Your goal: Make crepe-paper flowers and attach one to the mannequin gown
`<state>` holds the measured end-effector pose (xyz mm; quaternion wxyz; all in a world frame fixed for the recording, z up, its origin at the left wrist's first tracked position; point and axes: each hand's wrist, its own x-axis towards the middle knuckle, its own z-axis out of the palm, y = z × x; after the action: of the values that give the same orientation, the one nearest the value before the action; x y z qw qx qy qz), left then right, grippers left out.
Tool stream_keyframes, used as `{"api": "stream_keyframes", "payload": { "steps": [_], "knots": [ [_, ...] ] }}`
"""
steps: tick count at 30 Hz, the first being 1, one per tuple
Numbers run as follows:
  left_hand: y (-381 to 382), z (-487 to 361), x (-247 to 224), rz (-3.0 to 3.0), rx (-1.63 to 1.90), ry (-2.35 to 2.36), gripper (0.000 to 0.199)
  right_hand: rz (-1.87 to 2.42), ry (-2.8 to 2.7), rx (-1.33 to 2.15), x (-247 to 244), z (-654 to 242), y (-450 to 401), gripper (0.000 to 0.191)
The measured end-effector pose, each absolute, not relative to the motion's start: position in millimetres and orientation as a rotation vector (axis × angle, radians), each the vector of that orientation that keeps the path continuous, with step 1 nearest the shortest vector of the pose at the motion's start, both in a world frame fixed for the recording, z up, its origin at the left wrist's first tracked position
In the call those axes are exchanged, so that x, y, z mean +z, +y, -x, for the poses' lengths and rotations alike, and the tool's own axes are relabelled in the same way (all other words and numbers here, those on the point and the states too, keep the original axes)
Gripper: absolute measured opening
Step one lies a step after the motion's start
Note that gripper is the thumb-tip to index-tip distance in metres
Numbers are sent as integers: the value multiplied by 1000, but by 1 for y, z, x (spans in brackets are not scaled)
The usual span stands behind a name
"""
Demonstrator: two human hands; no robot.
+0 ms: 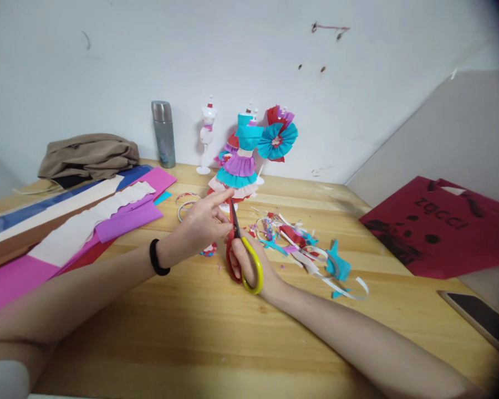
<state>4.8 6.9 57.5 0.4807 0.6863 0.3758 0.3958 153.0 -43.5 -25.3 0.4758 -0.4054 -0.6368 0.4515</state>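
Note:
A pair of scissors (253,260) with yellow and red handles is gripped in my right hand (264,266). Its blades point away from me, up toward a small dress form (239,160) wearing a layered crepe-paper dress in turquoise, purple, pale pink and red. My left hand (203,219), with a black band at the wrist, is beside the blades. Its index finger stretches out to the dress hem, the thumb apart from it; I see nothing held there, and whether the fingertip touches the paper I cannot tell.
Behind stand a bare white dress form (208,124), a form with a turquoise paper rosette (278,141) and a thermos (164,136). Paper scraps (299,244) litter the right. Crepe sheets (79,227) and brown cloth (89,155) lie left; a red bag (432,233) and phone (478,318) right.

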Motion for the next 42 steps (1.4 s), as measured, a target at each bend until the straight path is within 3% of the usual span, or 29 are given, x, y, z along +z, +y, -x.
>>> {"api": "stream_keyframes", "payload": {
  "steps": [21,34,42],
  "knots": [
    [6,-8,63,-1442,1010,886,98,944,-1448,1171,-25,-153,-44,44],
    [13,-3,60,-1376,1037,845,63,920,-1479,1204,-24,-153,-44,43],
    [9,-4,70,-1374,1065,995,61,905,-1444,1309,-22,-152,-48,54]
  ]
}}
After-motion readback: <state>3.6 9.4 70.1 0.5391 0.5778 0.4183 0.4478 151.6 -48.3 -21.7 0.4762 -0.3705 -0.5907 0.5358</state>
